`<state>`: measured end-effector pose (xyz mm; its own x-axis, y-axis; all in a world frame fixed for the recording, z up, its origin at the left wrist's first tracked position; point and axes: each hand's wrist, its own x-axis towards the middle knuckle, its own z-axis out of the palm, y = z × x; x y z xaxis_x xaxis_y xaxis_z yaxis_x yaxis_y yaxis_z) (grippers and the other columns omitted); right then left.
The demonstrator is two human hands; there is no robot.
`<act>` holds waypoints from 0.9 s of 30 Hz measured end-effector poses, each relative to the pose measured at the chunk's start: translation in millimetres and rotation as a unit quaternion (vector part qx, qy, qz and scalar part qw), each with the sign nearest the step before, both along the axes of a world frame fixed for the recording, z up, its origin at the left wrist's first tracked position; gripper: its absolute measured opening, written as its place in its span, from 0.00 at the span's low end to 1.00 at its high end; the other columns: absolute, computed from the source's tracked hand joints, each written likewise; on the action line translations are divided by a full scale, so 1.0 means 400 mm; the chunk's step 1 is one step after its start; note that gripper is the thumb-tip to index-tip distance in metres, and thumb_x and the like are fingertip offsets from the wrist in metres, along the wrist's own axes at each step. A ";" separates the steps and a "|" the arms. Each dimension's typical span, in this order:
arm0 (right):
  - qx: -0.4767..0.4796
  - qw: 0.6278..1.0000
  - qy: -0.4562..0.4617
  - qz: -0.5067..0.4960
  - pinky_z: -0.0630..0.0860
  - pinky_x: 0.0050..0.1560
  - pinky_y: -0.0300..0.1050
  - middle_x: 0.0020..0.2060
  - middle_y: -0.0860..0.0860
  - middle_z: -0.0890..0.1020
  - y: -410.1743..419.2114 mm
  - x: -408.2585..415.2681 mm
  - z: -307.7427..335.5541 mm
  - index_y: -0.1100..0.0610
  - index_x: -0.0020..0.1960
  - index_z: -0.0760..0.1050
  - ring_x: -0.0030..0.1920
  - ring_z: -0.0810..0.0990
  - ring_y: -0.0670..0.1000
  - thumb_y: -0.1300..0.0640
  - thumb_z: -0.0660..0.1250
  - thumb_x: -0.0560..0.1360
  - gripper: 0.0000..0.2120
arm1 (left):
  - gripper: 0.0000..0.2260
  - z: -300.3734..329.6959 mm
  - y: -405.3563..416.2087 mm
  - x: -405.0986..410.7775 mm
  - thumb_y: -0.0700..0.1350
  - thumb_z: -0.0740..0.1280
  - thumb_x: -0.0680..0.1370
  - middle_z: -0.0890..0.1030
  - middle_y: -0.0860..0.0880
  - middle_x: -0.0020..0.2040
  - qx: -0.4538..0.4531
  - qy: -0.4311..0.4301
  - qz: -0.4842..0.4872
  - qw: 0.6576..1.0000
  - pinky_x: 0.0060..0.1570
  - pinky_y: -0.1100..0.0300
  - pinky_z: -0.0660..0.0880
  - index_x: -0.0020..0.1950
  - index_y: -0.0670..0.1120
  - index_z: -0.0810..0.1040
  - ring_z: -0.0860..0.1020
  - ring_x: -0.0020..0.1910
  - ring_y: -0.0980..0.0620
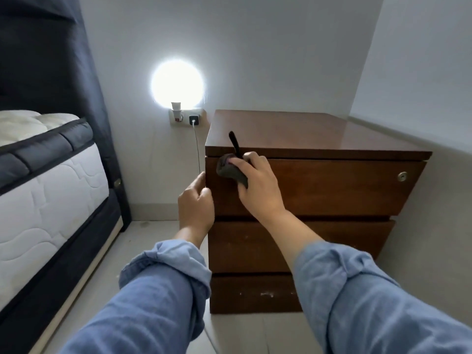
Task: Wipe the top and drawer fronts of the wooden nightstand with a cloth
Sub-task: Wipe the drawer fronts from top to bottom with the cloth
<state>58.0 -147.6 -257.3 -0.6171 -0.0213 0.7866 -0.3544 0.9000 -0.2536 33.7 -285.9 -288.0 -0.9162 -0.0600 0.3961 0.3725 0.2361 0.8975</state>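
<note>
Bed (pixel 48 190) sits at 9 o'clock, mattress edge toward the nightstand. Lamp (pixel 177 84) glows on the wall at about 11 o'clock, plugged into an outlet (pixel 185 118) with a white cable (pixel 197 149) dropping down beside the nightstand's left side. Left hand (pixel 195 203) is on the front-left corner of the nightstand (pixel 319 190), fingers loosely curled round that edge, looks like bracing, not pinching anything. Cloth (pixel 231 172) is dark, bunched, pressed against the upper-left of the top drawer (pixel 332 187), one tail sticking up over the top's front lip. Right hand (pixel 255 185) grips it, fingers curled over the wad, thumb side hidden so exact hold unclear. Top (pixel 319 131) at 12 to 1 o'clock looks glossy, can't tell if it's done. Keyhole (pixel 402 176) at 3 o'clock on the top drawer. Step, my read: wiping the top drawer front, starting at the left end. Next move likely calls for a sweep toward 3 o'clock with steady pressure, easing round the lock, then down to the middle drawer (pixel 293 246) and bottom drawer (pixel 255 292), which shows pale scuffs at 6 o'clock.
</note>
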 end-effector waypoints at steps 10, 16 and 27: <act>0.157 0.984 -0.077 -0.020 0.77 0.45 0.47 0.52 0.52 0.77 -0.047 -0.038 -0.228 0.52 0.57 0.78 0.48 0.74 0.54 0.67 0.70 0.68 0.19 | 0.19 -0.103 -0.030 -0.022 0.47 0.53 0.72 0.82 0.56 0.48 -0.008 -0.057 0.000 0.998 0.48 0.64 0.73 0.54 0.56 0.80 0.79 0.50 0.55; -0.099 0.943 -0.315 0.038 0.77 0.47 0.50 0.49 0.47 0.76 0.082 0.047 -0.238 0.41 0.55 0.61 0.49 0.76 0.51 0.68 0.64 0.72 0.25 | 0.22 -0.111 0.012 0.029 0.42 0.59 0.76 0.77 0.55 0.62 -0.061 -0.088 0.010 0.994 0.52 0.68 0.68 0.71 0.50 0.70 0.74 0.57 0.56; -0.586 0.771 -0.249 -0.001 0.78 0.35 0.48 0.49 0.47 0.76 0.356 0.275 -0.069 0.41 0.58 0.69 0.47 0.78 0.54 0.63 0.57 0.78 0.18 | 0.30 -0.035 0.137 0.160 0.45 0.63 0.76 0.69 0.45 0.72 -0.177 -0.106 -0.080 0.975 0.54 0.64 0.65 0.77 0.46 0.58 0.74 0.60 0.52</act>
<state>168.0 -5.3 -284.7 -0.8483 0.5248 -0.0705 0.0512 -0.0511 -0.9974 97.8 -231.3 -302.0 -0.9662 0.1963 0.1673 0.2453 0.4993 0.8310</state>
